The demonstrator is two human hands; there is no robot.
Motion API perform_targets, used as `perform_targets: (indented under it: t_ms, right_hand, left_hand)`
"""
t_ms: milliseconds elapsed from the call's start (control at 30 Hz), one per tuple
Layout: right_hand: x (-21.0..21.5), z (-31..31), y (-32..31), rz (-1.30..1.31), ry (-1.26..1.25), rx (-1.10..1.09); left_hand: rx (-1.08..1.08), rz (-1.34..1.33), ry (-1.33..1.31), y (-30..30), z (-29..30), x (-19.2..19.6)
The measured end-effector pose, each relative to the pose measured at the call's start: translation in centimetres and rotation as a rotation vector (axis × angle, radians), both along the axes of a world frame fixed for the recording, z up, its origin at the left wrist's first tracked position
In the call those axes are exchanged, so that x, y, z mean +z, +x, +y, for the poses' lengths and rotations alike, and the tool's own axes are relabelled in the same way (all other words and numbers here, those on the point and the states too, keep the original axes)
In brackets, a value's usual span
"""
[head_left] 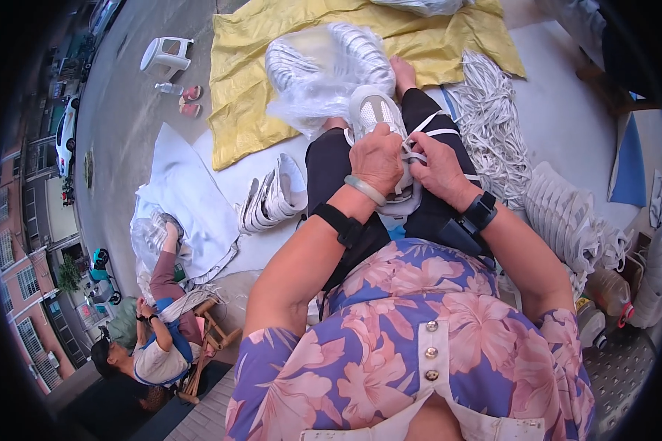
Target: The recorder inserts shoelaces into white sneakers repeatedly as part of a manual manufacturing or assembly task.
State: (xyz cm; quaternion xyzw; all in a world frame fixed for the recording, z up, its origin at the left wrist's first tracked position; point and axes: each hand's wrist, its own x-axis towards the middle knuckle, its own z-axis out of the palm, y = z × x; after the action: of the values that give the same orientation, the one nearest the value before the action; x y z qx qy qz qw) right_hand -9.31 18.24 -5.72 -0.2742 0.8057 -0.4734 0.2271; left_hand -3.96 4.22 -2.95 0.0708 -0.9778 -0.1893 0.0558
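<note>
A white and grey shoe upper (375, 109) lies toe outward between my thighs, its front showing beyond my hands. My left hand (377, 160) is closed on it from the left, covering much of its lacing area. From the right, my right hand (435, 167) pinches a white shoelace (418, 144) at the shoe upper's edge, close to my left fingers. Several loose white laces (438, 132) lie over my right thigh. Exactly how the lace runs under my fingers is hidden.
Ahead, clear plastic (324, 62) covers stacked uppers on a yellow sheet (239, 95). A heap of white laces (493, 121) and a row of uppers (563, 213) lie right; another stack (276, 195) lies left. A person (158, 353) sits far left, near a white stool (167, 57).
</note>
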Motion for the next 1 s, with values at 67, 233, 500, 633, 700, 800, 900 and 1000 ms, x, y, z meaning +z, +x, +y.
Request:
perform_targets:
  t_ms: [67, 233, 500, 633, 700, 800, 900, 1000]
  right_hand:
    - [-0.1, 0.5, 0.1, -0.013, 0.028, -0.027]
    - [-0.3, 1.2, 0.1, 0.007, 0.012, -0.019]
    - [0.5, 0.8, 0.4, 0.013, 0.016, -0.034]
    - [0.3, 0.3, -0.1, -0.169, -0.006, -0.061]
    - [-1.0, 0.4, -0.9, -0.141, 0.014, -0.103]
    - [-2.3, -0.6, -1.7, -0.088, 0.022, -0.185]
    - [-2.0, -1.5, -2.5, 0.022, 0.079, -0.159]
    - [-0.3, -1.9, -2.9, -0.287, 0.044, -0.187]
  left_hand:
    - [-0.029, 0.021, 0.043, 1.1, -0.6, 1.4]
    - [-0.069, -0.079, 0.039, 9.6, -7.0, 3.7]
    - [0.517, -1.183, -0.528, 30.9, -19.0, 2.0]
    - [0.469, -1.234, -0.366, 28.4, -17.8, -0.1]
    - [0.345, -0.832, -0.364, 23.2, -15.5, 0.3]
    - [0.134, -0.174, -0.139, 16.0, -13.2, 0.3]
    - [0.011, 0.084, 0.136, 9.5, -10.1, 0.8]
    - [-0.045, 0.170, 0.184, 5.0, -7.3, 1.4]
